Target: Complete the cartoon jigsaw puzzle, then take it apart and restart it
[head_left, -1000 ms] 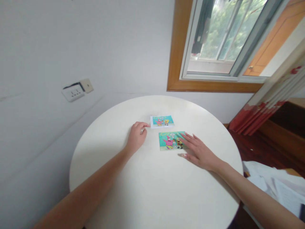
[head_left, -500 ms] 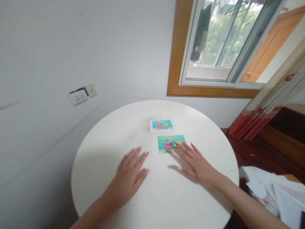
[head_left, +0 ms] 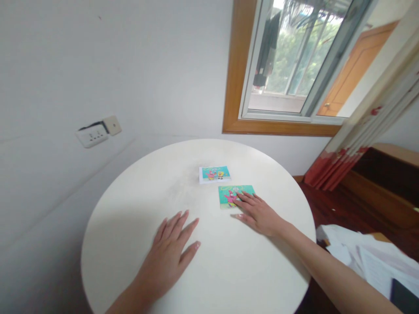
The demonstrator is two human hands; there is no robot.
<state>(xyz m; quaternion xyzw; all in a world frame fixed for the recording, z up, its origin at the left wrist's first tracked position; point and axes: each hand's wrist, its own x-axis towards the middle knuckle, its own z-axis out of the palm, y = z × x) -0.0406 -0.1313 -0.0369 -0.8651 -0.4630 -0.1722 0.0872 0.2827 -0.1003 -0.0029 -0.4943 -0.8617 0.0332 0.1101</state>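
A green picture card (head_left: 227, 201) with a pink starfish cartoon figure lies flat on the round white table (head_left: 209, 266). My right hand (head_left: 262, 213) rests its outstretched fingers on the right part of this card, covering some of the picture. Its thumb lies on the tabletop just below the card. To the left, my left hand (head_left: 170, 250) is spread palm down over the table and holds nothing. Beyond the green card is a white-bordered picture sheet (head_left: 215, 174) with a similar cartoon scene in teal, touched by neither hand.
Behind the table stands a white wall with a socket (head_left: 93, 135) and a wood-framed window (head_left: 281, 126). A red and white curtain (head_left: 340, 152) hangs at the right. Papers (head_left: 369, 257) and a dark flat object (head_left: 404, 296) lie beside the table at lower right.
My right fingers have come down onto the green card, which has slid slightly right relative to the white-bordered sheet. My left hand stays spread. The whole view has shifted a little.
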